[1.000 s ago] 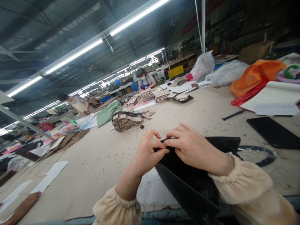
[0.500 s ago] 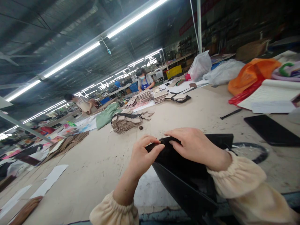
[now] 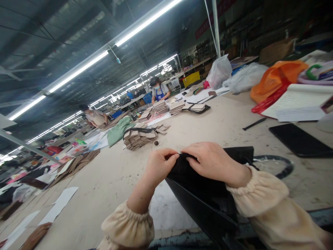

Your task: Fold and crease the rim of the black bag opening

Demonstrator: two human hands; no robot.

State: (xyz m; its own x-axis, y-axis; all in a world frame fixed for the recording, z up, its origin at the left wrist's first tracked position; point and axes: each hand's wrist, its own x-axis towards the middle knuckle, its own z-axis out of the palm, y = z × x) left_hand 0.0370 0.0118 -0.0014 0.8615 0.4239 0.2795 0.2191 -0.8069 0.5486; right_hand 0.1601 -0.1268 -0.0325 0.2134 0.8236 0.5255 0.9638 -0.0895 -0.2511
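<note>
The black bag point(image 3: 200, 205), as I take it to be, stands tilted in front of me at the near side of the table point(image 3: 104, 194), its upper edge under my fingertips.

In the head view, the only one, my left hand point(image 3: 160, 166) has its thumb and forefinger drawn together, where half a second ago they stood further apart, and the tips now pinch the end of the edge. My right hand point(image 3: 213, 159) has moved up until its fingertips almost meet the left ones. I judge that my work is now gathered on this one short stretch of edge, and is not finished there.

The right fingers bend over the top with the thumb on the near side, the edge between them; how firmly they press, I can't tell. Most of the bag hangs below and between my wrists, its long panel slanting down toward me, and one black flap shows beyond my right hand. Past that flap a dark loop point(image 3: 289, 167) lies on the table, with a black phone point(image 3: 301, 140) farther off.
</note>
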